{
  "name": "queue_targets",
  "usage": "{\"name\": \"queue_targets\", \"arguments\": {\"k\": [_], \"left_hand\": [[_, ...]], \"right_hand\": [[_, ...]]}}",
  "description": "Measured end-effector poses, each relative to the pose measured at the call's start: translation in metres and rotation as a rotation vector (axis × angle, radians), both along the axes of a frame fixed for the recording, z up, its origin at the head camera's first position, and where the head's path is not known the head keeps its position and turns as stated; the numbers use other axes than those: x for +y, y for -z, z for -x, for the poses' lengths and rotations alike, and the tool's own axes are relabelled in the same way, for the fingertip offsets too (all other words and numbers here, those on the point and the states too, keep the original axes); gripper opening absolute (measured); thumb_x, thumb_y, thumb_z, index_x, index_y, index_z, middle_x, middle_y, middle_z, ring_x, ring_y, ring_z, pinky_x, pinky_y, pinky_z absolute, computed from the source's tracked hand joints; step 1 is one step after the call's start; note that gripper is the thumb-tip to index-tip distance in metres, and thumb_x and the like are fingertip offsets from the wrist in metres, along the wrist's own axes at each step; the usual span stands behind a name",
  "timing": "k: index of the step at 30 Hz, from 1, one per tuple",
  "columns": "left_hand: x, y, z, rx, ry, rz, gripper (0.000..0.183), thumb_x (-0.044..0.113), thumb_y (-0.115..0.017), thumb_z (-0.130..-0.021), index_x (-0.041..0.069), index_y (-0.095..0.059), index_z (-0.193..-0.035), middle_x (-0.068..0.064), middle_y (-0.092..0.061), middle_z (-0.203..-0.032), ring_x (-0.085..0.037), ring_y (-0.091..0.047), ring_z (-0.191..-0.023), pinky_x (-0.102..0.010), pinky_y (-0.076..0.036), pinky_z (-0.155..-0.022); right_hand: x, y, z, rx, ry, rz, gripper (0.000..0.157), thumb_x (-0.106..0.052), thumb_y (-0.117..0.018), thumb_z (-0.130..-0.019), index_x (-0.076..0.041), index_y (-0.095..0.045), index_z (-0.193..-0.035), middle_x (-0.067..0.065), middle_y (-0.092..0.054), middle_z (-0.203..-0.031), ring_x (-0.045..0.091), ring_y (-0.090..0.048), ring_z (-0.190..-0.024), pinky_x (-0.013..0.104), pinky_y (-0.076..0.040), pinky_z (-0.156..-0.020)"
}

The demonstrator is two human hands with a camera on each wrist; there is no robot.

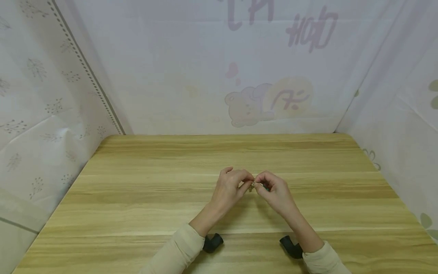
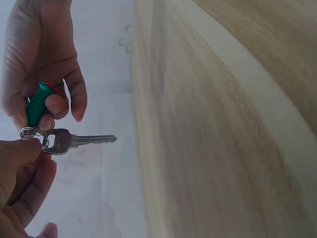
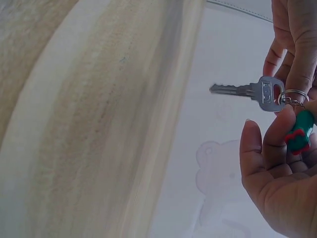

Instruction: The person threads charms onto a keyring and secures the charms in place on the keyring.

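Both hands meet above the middle of the table. My left hand (image 1: 227, 187) pinches the metal key ring (image 3: 297, 93) near the head of a silver key (image 2: 62, 141). The key's toothed blade sticks out free of the fingers, pointing away from the hands. A small green charm with a red end (image 2: 37, 105) hangs on the same ring by a short chain. My right hand (image 1: 276, 191) pinches this charm between thumb and fingers, close to the ring. In the head view the fingers hide most of the key and charm.
The wood-grain table (image 1: 137, 190) spreads out below both hands. Printed cloth walls (image 1: 171, 76) stand behind and at both sides. Two black bent pieces (image 1: 213, 243) show beside the wrists, one at each arm.
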State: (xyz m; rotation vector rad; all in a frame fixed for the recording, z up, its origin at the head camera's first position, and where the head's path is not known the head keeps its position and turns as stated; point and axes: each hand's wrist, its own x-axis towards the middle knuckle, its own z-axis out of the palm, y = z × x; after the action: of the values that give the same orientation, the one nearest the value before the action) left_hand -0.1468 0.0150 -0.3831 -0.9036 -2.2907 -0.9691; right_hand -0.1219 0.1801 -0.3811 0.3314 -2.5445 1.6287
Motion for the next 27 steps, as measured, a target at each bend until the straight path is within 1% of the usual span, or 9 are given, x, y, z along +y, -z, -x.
{"name": "queue_targets", "arguments": {"k": [6, 8, 10, 13, 14, 17, 22, 25, 27], "left_hand": [[0.0007, -0.0003, -0.0002, -0.031, -0.005, -0.028, 0.010, 0.002, -0.075, -0.077, 0.011, -0.069, -0.076, 0.003, -0.071, -0.072, -0.006, -0.066, -0.065, -0.050, -0.047, -0.090], [0.0010, -0.0006, -0.0001, -0.058, -0.012, -0.037, 0.010, 0.002, -0.074, -0.077, 0.010, -0.069, -0.076, 0.002, -0.071, -0.071, -0.006, -0.065, -0.063, -0.042, -0.050, -0.086], [0.0012, -0.0007, 0.0002, -0.103, -0.015, -0.058, 0.010, 0.001, -0.074, -0.077, 0.009, -0.069, -0.075, 0.001, -0.071, -0.070, -0.006, -0.065, -0.061, -0.031, -0.053, -0.078], [0.0012, -0.0002, 0.0005, -0.177, -0.019, -0.097, 0.009, -0.001, -0.072, -0.077, 0.008, -0.069, -0.075, 0.000, -0.070, -0.068, -0.006, -0.064, -0.060, -0.017, -0.050, -0.062], [0.0010, 0.0000, 0.0006, -0.196, -0.019, -0.107, 0.009, -0.001, -0.071, -0.077, 0.008, -0.069, -0.076, 0.000, -0.070, -0.068, -0.007, -0.064, -0.060, -0.015, -0.048, -0.058], [0.0005, 0.0001, 0.0000, -0.234, -0.023, -0.118, 0.009, -0.001, -0.071, -0.078, 0.008, -0.068, -0.077, 0.000, -0.069, -0.069, -0.007, -0.063, -0.060, -0.013, -0.047, -0.056], [0.0005, -0.0002, -0.0002, -0.220, -0.020, -0.106, 0.009, 0.001, -0.071, -0.079, 0.009, -0.068, -0.078, 0.001, -0.069, -0.070, -0.007, -0.063, -0.061, -0.013, -0.047, -0.057], [0.0004, 0.0000, 0.0004, -0.161, -0.010, -0.082, 0.008, 0.002, -0.072, -0.078, 0.009, -0.069, -0.079, 0.001, -0.070, -0.070, -0.006, -0.063, -0.062, -0.016, -0.047, -0.060], [0.0001, -0.0005, 0.0000, -0.111, 0.001, -0.060, 0.008, 0.002, -0.073, -0.078, 0.009, -0.069, -0.081, 0.001, -0.070, -0.072, -0.006, -0.064, -0.064, -0.022, -0.050, -0.068]], "right_hand": [[0.0008, -0.0012, -0.0012, -0.006, -0.006, 0.011, 0.003, -0.005, -0.060, -0.089, -0.004, -0.062, -0.087, 0.005, -0.060, -0.082, 0.010, -0.047, -0.066, 0.020, -0.039, -0.055], [0.0009, -0.0014, -0.0014, -0.004, -0.007, 0.015, 0.004, -0.006, -0.060, -0.089, -0.004, -0.062, -0.087, 0.005, -0.060, -0.082, 0.010, -0.048, -0.067, 0.021, -0.040, -0.055], [0.0012, -0.0011, -0.0016, 0.001, -0.009, 0.015, 0.002, -0.005, -0.061, -0.088, -0.005, -0.062, -0.086, 0.004, -0.060, -0.083, 0.010, -0.049, -0.068, 0.021, -0.041, -0.056], [0.0015, 0.0000, -0.0014, 0.012, -0.010, 0.012, 0.006, -0.002, -0.061, -0.087, -0.007, -0.062, -0.085, 0.004, -0.061, -0.082, 0.010, -0.051, -0.071, 0.021, -0.042, -0.058], [0.0016, 0.0003, -0.0014, 0.015, -0.012, 0.013, 0.007, -0.001, -0.061, -0.087, -0.008, -0.062, -0.085, 0.004, -0.061, -0.082, 0.010, -0.051, -0.071, 0.021, -0.043, -0.058], [0.0017, 0.0016, -0.0015, 0.024, -0.013, 0.011, 0.009, 0.000, -0.061, -0.087, -0.009, -0.061, -0.084, 0.003, -0.060, -0.080, 0.010, -0.051, -0.070, 0.022, -0.043, -0.057], [0.0018, 0.0016, -0.0019, 0.018, -0.011, 0.007, 0.011, 0.001, -0.060, -0.087, -0.009, -0.060, -0.083, 0.001, -0.058, -0.078, 0.010, -0.049, -0.068, 0.022, -0.041, -0.057], [0.0016, 0.0006, -0.0023, 0.010, -0.015, 0.017, 0.011, 0.001, -0.059, -0.087, -0.009, -0.060, -0.083, 0.002, -0.058, -0.078, 0.011, -0.049, -0.069, 0.022, -0.040, -0.058], [0.0015, 0.0006, -0.0024, 0.007, -0.021, 0.022, 0.010, 0.000, -0.059, -0.087, -0.009, -0.060, -0.083, 0.003, -0.058, -0.079, 0.011, -0.050, -0.070, 0.022, -0.041, -0.059]]}}
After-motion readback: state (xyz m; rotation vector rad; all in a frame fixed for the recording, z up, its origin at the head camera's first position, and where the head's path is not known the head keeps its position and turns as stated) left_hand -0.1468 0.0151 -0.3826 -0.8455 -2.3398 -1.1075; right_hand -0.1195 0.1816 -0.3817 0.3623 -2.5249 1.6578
